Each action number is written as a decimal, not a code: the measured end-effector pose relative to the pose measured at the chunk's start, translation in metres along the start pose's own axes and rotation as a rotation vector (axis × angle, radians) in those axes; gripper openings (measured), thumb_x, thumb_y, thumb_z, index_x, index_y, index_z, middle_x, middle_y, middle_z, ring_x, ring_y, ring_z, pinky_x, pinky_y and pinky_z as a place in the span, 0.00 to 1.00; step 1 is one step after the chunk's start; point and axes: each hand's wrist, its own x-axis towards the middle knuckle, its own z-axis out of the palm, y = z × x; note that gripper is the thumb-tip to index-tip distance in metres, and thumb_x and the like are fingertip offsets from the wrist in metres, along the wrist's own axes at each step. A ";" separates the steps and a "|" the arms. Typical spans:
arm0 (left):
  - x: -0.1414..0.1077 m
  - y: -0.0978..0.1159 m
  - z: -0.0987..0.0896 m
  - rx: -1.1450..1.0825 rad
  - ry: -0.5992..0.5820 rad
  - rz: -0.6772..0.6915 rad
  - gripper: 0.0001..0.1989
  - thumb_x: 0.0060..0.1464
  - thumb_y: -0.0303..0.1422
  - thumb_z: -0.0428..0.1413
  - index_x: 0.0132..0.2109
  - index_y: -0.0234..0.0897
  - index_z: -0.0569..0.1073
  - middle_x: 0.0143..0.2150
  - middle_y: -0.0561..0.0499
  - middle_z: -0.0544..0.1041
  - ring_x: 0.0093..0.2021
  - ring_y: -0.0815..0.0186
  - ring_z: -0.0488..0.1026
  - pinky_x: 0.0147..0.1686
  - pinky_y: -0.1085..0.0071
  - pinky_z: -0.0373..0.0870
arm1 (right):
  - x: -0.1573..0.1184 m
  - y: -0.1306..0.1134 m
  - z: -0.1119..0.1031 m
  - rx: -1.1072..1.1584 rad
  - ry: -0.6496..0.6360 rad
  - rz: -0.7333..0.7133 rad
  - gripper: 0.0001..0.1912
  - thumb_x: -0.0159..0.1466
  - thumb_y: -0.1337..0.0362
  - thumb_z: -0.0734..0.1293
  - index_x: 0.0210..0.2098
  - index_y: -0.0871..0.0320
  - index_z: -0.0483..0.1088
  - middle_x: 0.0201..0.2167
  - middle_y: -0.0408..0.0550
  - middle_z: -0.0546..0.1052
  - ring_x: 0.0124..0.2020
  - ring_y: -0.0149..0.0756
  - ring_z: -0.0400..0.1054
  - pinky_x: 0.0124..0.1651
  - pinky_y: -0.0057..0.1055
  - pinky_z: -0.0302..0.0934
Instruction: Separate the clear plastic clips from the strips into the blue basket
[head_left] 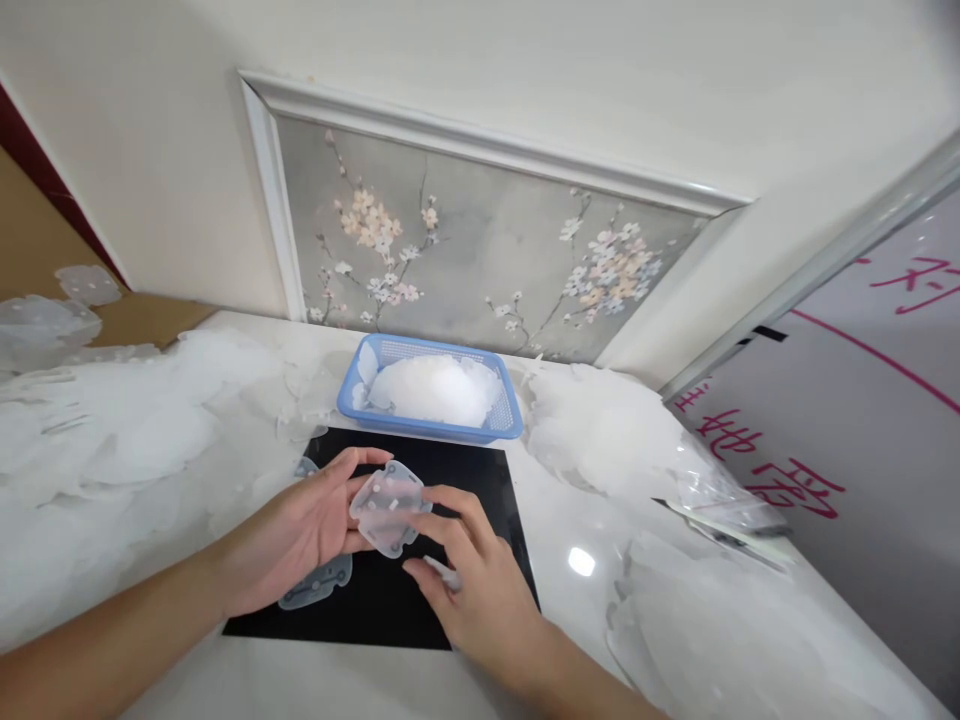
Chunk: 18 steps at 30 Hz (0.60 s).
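My left hand (311,530) is held palm up over a black mat (382,610), its fingers behind a thin translucent plastic piece (390,505) with notched edges and small holes or marks. My right hand (476,565) reaches in from the other side, index and middle fingertips at the piece's right edge. Between its thumb and palm sits a small thin white thing (444,573), mostly hidden, whose kind I cannot make out. Another translucent plastic piece (319,585) lies on the mat, partly under my left hand.
A blue plastic basket (427,432) of whitish pieces stands behind the mat. Heaps of translucent pieces lie at the left (112,430), back right (600,425) and front right (697,620). A clear plastic bag (720,490) lies near the whiteboard (847,420). A cardboard box (150,318) stands back left.
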 end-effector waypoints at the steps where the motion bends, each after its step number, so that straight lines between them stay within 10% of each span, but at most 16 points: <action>1: 0.000 0.000 0.001 0.008 -0.014 -0.001 0.18 0.66 0.47 0.45 0.54 0.45 0.68 0.51 0.46 0.76 0.53 0.56 0.73 0.57 0.54 0.68 | 0.000 0.000 0.001 -0.008 -0.006 -0.024 0.17 0.65 0.71 0.62 0.52 0.53 0.67 0.56 0.56 0.71 0.28 0.32 0.71 0.25 0.28 0.62; 5: -0.003 0.001 -0.001 0.240 -0.002 -0.009 0.20 0.64 0.51 0.44 0.56 0.49 0.66 0.53 0.47 0.75 0.54 0.56 0.73 0.56 0.56 0.68 | 0.006 -0.001 -0.002 0.231 -0.001 0.113 0.09 0.67 0.68 0.62 0.41 0.53 0.73 0.48 0.52 0.77 0.30 0.34 0.71 0.31 0.30 0.64; 12: -0.006 0.013 -0.031 1.565 -0.021 0.163 0.15 0.53 0.27 0.57 0.46 0.47 0.78 0.44 0.51 0.78 0.49 0.56 0.70 0.55 0.58 0.59 | 0.018 0.009 -0.020 0.970 0.009 0.867 0.20 0.57 0.48 0.74 0.38 0.58 0.73 0.20 0.39 0.69 0.18 0.24 0.52 0.21 0.24 0.47; 18: 0.001 0.003 -0.049 1.723 -0.086 0.249 0.10 0.50 0.24 0.57 0.37 0.43 0.77 0.37 0.53 0.74 0.43 0.59 0.67 0.52 0.62 0.59 | 0.018 0.015 -0.023 1.186 -0.027 1.004 0.23 0.50 0.49 0.79 0.37 0.57 0.76 0.20 0.38 0.69 0.18 0.23 0.54 0.21 0.22 0.47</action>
